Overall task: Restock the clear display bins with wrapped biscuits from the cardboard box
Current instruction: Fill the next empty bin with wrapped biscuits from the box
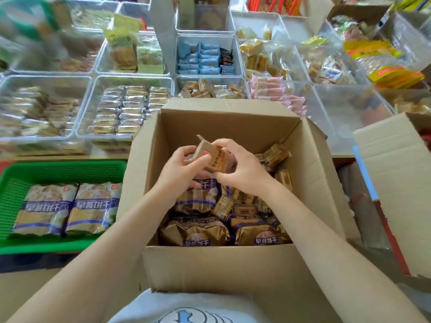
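Observation:
An open cardboard box [233, 266] stands in front of me, holding several large gold biscuit bags [196, 231] and loose small brown wrapped biscuits [275, 155]. Both hands are inside the box, above its contents. My left hand [179, 170] and my right hand [242, 169] together grip a small stack of brown wrapped biscuits [215, 157]. Beyond the box lie rows of clear display bins; the bin [211, 78] right behind the box holds similar brown packets, and another bin [130, 78] to its left holds neat rows of silver-wrapped biscuits.
A green plastic basket [63, 171] at the left holds two large biscuit bags. A second cardboard box [396, 183] stands at the right. Other clear bins hold blue, pink and yellow wrapped snacks. The left side of the picture is blurred.

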Action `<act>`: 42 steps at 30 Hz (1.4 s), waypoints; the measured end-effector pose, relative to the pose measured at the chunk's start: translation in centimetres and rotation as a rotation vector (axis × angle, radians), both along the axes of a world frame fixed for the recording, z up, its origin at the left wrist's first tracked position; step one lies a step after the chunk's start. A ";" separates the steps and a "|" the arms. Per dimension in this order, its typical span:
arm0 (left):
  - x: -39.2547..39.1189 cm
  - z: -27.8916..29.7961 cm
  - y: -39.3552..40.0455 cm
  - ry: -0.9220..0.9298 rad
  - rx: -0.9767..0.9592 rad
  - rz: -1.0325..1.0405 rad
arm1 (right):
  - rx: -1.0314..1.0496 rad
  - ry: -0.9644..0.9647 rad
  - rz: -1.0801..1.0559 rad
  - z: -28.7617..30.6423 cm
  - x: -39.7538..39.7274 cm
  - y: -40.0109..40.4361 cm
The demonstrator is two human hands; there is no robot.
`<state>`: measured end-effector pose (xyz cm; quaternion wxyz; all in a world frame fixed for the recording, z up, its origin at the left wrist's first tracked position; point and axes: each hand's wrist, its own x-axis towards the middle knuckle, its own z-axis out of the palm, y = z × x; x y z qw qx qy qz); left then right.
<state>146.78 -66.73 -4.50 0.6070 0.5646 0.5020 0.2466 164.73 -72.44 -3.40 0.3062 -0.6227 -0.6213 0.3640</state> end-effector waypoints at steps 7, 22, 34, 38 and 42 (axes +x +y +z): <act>-7.5 3.3 4.2 -0.291 -0.046 -0.033 | -0.052 0.225 -0.055 3.2 -5.0 4.7; -40.7 -5.6 25.6 0.569 0.332 0.001 | -0.051 -0.044 -0.136 -3.3 -33.6 28.7; -50.8 -15.2 39.2 0.989 0.582 -0.407 | -0.295 -0.339 -0.321 -11.0 -46.4 44.9; -50.7 -15.0 39.5 0.981 0.570 -0.424 | -0.414 -0.328 -0.226 -13.8 -48.5 47.1; -50.8 -14.9 39.7 0.996 0.571 -0.440 | -0.457 -0.302 -0.254 -15.5 -49.9 48.8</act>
